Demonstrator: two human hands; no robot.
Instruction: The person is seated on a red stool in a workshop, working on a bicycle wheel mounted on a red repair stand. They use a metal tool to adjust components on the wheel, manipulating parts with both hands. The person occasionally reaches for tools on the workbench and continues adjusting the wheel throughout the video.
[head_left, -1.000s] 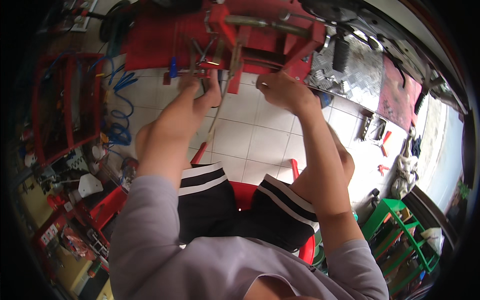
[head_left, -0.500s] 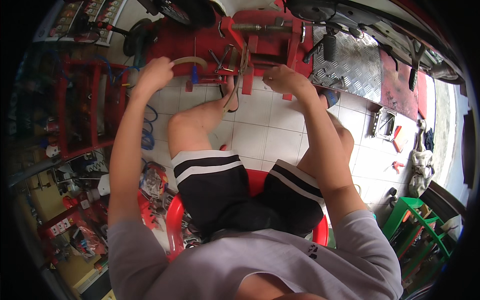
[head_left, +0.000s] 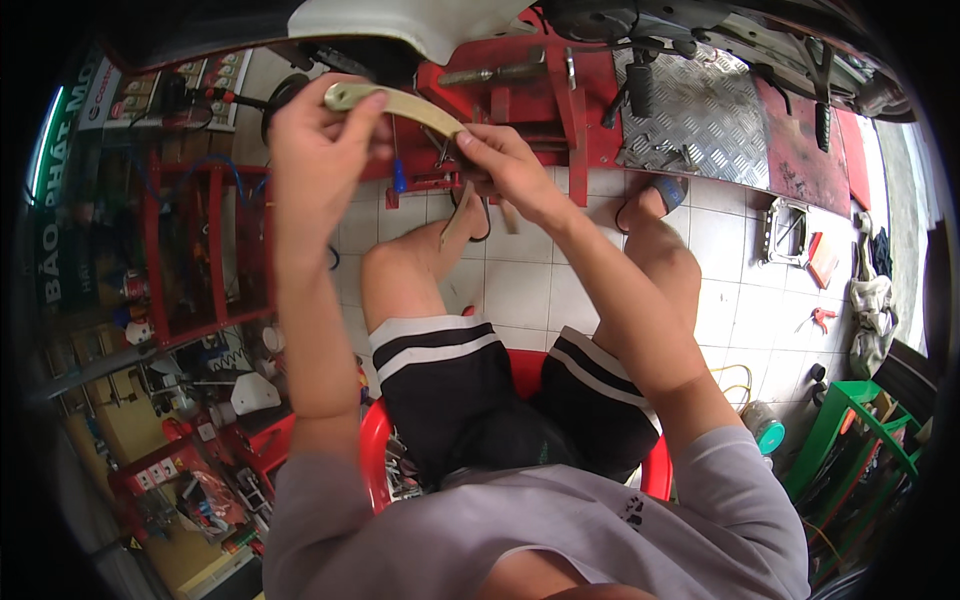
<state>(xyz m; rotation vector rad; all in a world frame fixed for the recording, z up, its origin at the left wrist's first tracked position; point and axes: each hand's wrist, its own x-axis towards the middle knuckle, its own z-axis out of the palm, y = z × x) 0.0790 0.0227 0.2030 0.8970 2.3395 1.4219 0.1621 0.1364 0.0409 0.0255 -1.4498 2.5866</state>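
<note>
A curved tan strip with a hole in its end, resembling a chain guide [head_left: 418, 107], spans between my hands above the red workbench. My left hand [head_left: 325, 140] pinches its holed end, thumb on top. At the other end, my right hand [head_left: 508, 172] is closed with thumb and fingers around it. Below the right hand, a second narrow tan strip [head_left: 456, 222] slants down in front of my left shin; whether I hold it too is hidden. Just under the left hand's side stands a blue-handled screwdriver [head_left: 399, 176].
The red vise-like frame [head_left: 575, 130] with a large spring stands on the bench, beside a metal tread plate [head_left: 690, 120]. Motorcycle parts hang along the top. A red tool rack [head_left: 160, 240] is at left, a green rack [head_left: 850, 430] at lower right. I sit on a red chair [head_left: 372, 455].
My left hand has come up and right with the curved strip, and my right hand has moved left to take its other end. The view has shifted slightly.
</note>
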